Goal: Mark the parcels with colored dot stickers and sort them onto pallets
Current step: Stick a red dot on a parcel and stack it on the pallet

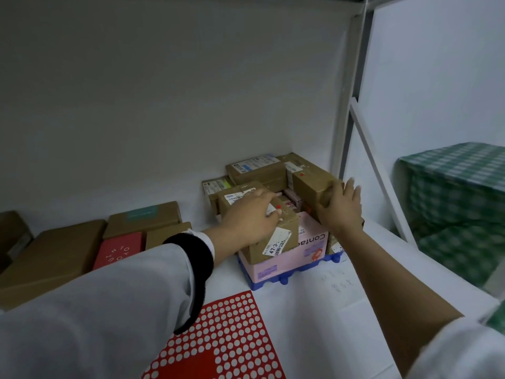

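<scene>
Far right corner of the white desk [314,324]: a blue pallet [284,280] was seen loaded with a pink box [295,259] and several brown parcels.

The near parcel [285,232] was lying on the pink box, long axis running from far-left to near-right, labelled side turned toward the viewer. A red dot [278,206] was noted on its top. The left hand [254,212] was laid palm-down over that top, fingers reaching to the far edge. Whether its grip was closed could not be told.

The right-hand parcel [308,184] was set higher on the stack, long axis pointing away toward the back wall and slightly left, with a second red dot [301,174] on top. Its near end was held in the grip of the right hand [341,203], outer fingers spread upward.

A red sticker sheet [226,340] was lying flat on the desk in front of the pallet. More brown boxes and a red box [120,250] were ranged along the left. A green checked cloth [459,192] was noted at right.
</scene>
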